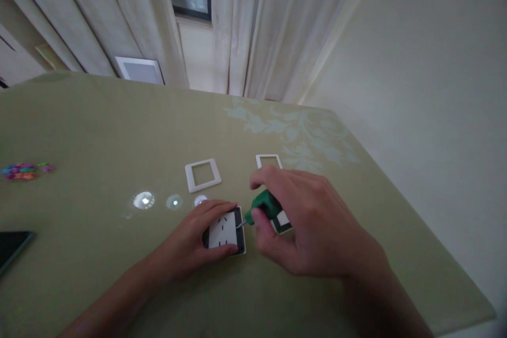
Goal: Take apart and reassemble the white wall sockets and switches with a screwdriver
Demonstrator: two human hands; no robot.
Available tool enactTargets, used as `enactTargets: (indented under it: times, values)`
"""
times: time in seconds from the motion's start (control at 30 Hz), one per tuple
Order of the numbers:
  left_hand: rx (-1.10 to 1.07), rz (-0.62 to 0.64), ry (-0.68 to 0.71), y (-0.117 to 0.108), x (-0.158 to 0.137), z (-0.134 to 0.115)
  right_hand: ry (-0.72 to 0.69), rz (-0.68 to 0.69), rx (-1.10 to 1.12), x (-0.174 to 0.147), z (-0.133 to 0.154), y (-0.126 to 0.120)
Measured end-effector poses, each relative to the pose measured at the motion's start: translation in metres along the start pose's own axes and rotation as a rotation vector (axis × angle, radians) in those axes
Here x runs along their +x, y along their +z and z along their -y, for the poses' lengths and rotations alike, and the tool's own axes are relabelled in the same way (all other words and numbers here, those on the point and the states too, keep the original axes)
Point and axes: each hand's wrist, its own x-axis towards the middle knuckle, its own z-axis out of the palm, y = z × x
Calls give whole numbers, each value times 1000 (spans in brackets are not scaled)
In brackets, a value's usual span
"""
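Note:
A white wall socket with dark edges and several slots lies on the table. My left hand grips it from the left, thumb along the near edge and fingers along the far edge. In my right hand is a screwdriver with a green and black handle, tilted so its metal tip meets the socket's right edge. Partly hidden beneath my right hand lies another white and dark piece. Beyond my hands rest two white square frames, the left frame and the right frame, the latter partly covered.
The table has a green cover with a pale leaf pattern. Small colourful pieces lie at far left, above a dark flat object. Curtains hang behind, and a wall stands at right.

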Motion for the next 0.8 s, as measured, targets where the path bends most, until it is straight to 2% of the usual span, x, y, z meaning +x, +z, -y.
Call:
enactTargets:
  times: [0.07, 0.1, 0.2, 0.27, 0.43, 0.6, 0.73, 0.8]
  values:
    - [16, -4, -1, 0, 0, 1, 87, -10, -69, 0, -3, 0]
    - [15, -7, -1, 0, 0, 1, 85, -7, -68, 1, -4, 0]
    - [3, -8, 6, 0, 0, 0, -88, 57, 64, 0, -3, -3]
    - [8, -4, 12, 0, 0, 0, -154, 81, 116, 0, -2, -5]
    - [16, -18, 10, 1, 0, -1, -3, -4, -49, -1, -3, -4]
    - [13, 1, 2, 0, 0, -2, -145, 77, 90, -2, 0, -6]
    - [16, -11, 4, 0, 0, 0, -8, -32, -51, 0, -4, -5]
    - [9, -9, 2, 1, 0, 0, 1, -19, -44, 0, -4, -4]
